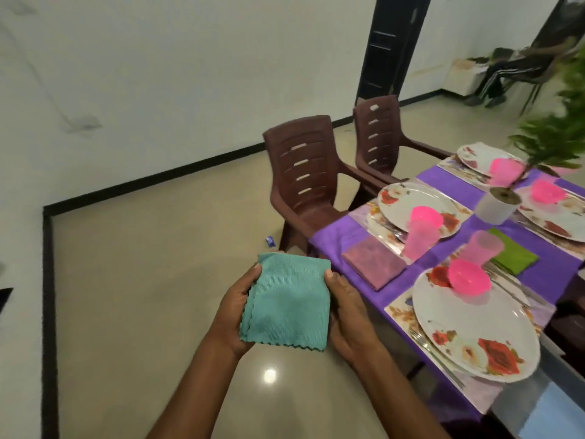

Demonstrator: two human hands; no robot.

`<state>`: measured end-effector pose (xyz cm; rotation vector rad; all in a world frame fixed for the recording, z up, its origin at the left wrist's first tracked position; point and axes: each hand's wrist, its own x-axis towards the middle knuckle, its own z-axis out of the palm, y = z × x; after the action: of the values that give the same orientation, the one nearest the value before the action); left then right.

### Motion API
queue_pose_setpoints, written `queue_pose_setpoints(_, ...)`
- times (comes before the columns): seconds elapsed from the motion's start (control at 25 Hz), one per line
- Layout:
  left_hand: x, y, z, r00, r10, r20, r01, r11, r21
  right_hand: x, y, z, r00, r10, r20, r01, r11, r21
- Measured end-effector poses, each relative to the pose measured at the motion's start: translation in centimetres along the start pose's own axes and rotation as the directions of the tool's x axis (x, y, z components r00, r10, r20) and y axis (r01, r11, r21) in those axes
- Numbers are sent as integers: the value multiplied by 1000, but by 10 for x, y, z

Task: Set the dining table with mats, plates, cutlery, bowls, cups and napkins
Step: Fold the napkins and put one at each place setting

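A folded teal napkin is held flat over the floor, left of the table. My left hand grips its left edge with the thumb on top, and my right hand grips its right edge the same way. On the purple-clothed table lie a mauve napkin and a green napkin. Floral plates sit on mats, with pink cups and a pink bowl. A fork lies beside the near plate.
Two brown plastic chairs stand at the table's far side. A potted plant sits mid-table. A person sits in a chair at the far right. Tiled floor spreads out to the left.
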<state>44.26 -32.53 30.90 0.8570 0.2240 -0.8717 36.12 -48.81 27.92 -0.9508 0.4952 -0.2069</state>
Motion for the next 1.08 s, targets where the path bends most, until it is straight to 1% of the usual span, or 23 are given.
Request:
queue_pose_setpoints(0.08, 7, 34, -26, 998, 58, -9, -57, 996, 65, 19, 4, 42, 995, -97, 11, 98, 974, -207)
queue_pose_setpoints(0.12, 12, 47, -38, 994, 106, -10, -104, 986, 131, 29, 5, 61, 989, -144, 31, 146, 944, -296)
queue_pose_setpoints(0.16, 17, 58, -46, 986, 168, -8, -164, 968, 193, 40, 7, 75, 977, -206, 55, 211, 899, -383)
queue_pose_setpoints(0.24, 30, 79, -60, 956, 293, -25, -272, 913, 303, 66, 9, 103, 942, -312, 124, 327, 767, -552)
queue_pose_setpoints(0.28, 40, 90, -68, 935, 351, -54, -307, 876, 371, 82, 10, 116, 926, -341, 160, 366, 715, -596)
queue_pose_setpoints(0.36, 66, 114, -83, 894, 438, -98, -335, 796, 503, 118, 13, 143, 900, -379, 216, 426, 658, -621)
queue_pose_setpoints(0.44, 103, 142, -94, 855, 498, -141, -341, 746, 571, 158, 15, 172, 875, -409, 257, 467, 579, -668)
queue_pose_setpoints(0.52, 141, 167, -100, 828, 528, -187, -329, 729, 600, 198, 14, 198, 860, -425, 282, 482, 496, -722)
queue_pose_setpoints(0.56, 163, 182, -103, 822, 530, -208, -326, 738, 590, 223, 13, 214, 863, -416, 285, 476, 483, -735)
queue_pose_setpoints(0.6, 188, 200, -106, 816, 525, -242, -318, 757, 571, 252, 10, 229, 875, -397, 278, 457, 486, -745)
queue_pose_setpoints(0.68, 237, 239, -110, 782, 527, -331, -302, 787, 538, 310, 1, 257, 894, -369, 255, 420, 491, -763)
queue_pose_setpoints(0.8, 307, 304, -109, 706, 577, -411, -340, 785, 518, 391, -17, 296, 887, -382, 258, 427, 472, -771)
queue_pose_setpoints(0.88, 344, 333, -108, 673, 584, -454, -343, 790, 508, 433, -22, 311, 891, -390, 233, 411, 473, -779)
queue_pose_setpoints(0.92, 364, 347, -110, 654, 598, -463, -353, 783, 512, 455, -25, 318, 895, -388, 221, 397, 466, -791)
queue_pose_setpoints(1.0, 408, 375, -116, 617, 644, -451, -376, 746, 550, 501, -27, 330, 889, -409, 203, 381, 419, -824)
queue_pose_setpoints(1.08, 459, 410, -123, 618, 656, -433, -362, 726, 584, 555, -30, 349, 880, -433, 194, 362, 347, -865)
